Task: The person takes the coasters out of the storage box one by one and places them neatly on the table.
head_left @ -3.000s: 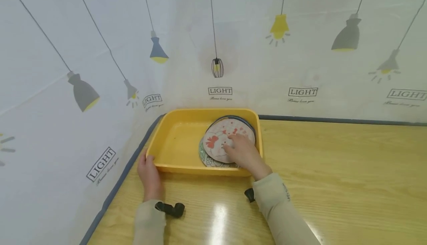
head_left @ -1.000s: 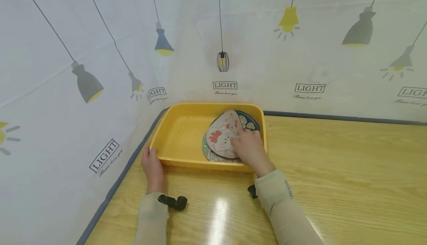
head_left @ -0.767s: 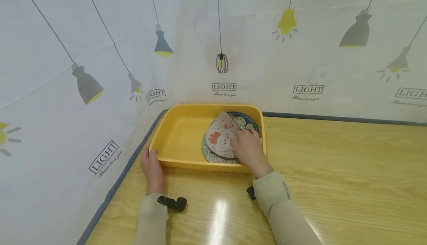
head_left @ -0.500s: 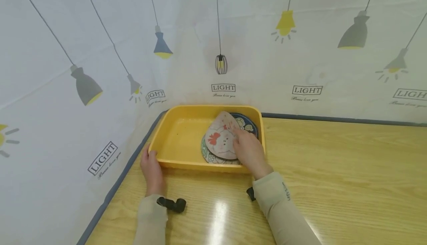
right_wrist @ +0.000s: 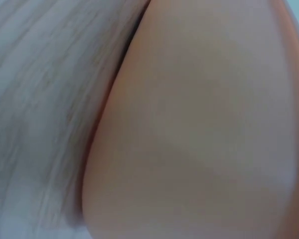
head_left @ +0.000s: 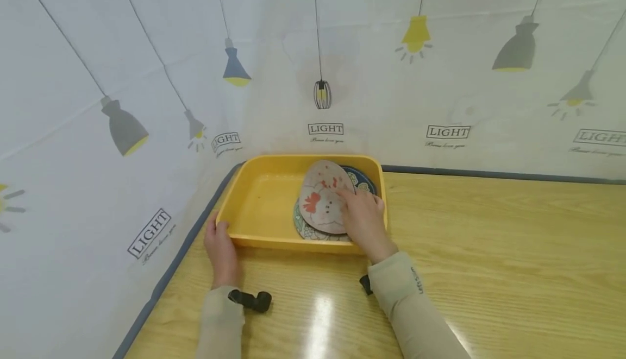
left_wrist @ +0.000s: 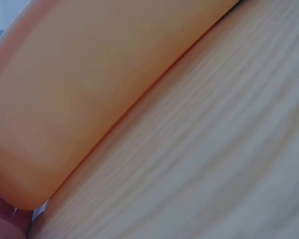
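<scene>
In the head view a yellow plastic tray [head_left: 266, 201] stands on the wooden table. My left hand [head_left: 222, 250] grips its front left corner, thumb at the rim and fingers along the outside. Inside the tray, my right hand [head_left: 364, 215] pinches the right side of a round pink mat [head_left: 318, 215] printed with a white animal face and red bows. That mat lies tilted over a green patterned mat [head_left: 305, 230] and a dark blue patterned mat [head_left: 361, 177], both partly hidden. The left wrist view shows the tray's outer wall [left_wrist: 84, 89], as does the right wrist view.
The wooden table [head_left: 489, 250] stretches to the right of the tray. A white lamp-printed sheet [head_left: 371, 93] rises behind and to the left, close to the tray. Black wrist cameras are strapped at both sleeves, the left one [head_left: 251, 300] showing most.
My right hand has taken hold of the pink mat's right side and shifted it left, uncovering more of the blue mat. The mat looked bent earlier and is flatter now. My left hand stays on the tray.
</scene>
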The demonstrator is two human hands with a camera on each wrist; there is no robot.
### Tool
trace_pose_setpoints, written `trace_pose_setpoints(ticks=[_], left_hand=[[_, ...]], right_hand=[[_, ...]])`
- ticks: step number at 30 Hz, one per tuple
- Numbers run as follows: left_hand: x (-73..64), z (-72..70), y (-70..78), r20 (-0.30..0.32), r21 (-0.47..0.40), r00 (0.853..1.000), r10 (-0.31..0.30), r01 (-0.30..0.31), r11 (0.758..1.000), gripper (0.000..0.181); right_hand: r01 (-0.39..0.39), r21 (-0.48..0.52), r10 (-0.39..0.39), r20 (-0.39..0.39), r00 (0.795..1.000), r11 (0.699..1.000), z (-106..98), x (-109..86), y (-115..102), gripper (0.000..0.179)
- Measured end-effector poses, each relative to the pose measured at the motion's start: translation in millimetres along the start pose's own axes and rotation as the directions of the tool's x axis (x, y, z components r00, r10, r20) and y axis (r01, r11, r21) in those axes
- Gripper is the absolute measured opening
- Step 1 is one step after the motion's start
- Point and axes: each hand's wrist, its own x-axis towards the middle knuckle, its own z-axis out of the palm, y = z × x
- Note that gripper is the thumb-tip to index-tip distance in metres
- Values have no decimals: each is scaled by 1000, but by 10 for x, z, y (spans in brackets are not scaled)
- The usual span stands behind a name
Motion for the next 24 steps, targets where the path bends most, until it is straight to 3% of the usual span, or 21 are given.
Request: trace_pose_setpoints(ticks=[4,8,17,22,24], left_hand=[[6,-29,3,-11,-3,1000,-4,4,1000,39],[8,-40,8,-11,1,1000,-10,10,1000,40],[21,-12,12,-10,-18,1000,-2,2,1000,41],[5,-4,10,-10,-21,1000,-9,9,1000,40],[4,1,11,-7,-20,1000,-7,7,1000,40]], right_hand=[[12,76,-9,-30,1000,997,-15,5,-14,34],[-5,80,8,-32,999,997,-37,29,-13,36],[-62,146,55,51,997,987,-115,65,4,49],[-173,289,142,126,982,941,-138,64,33,68],[-245,353,198,164,966,903,-139,70,44,73]])
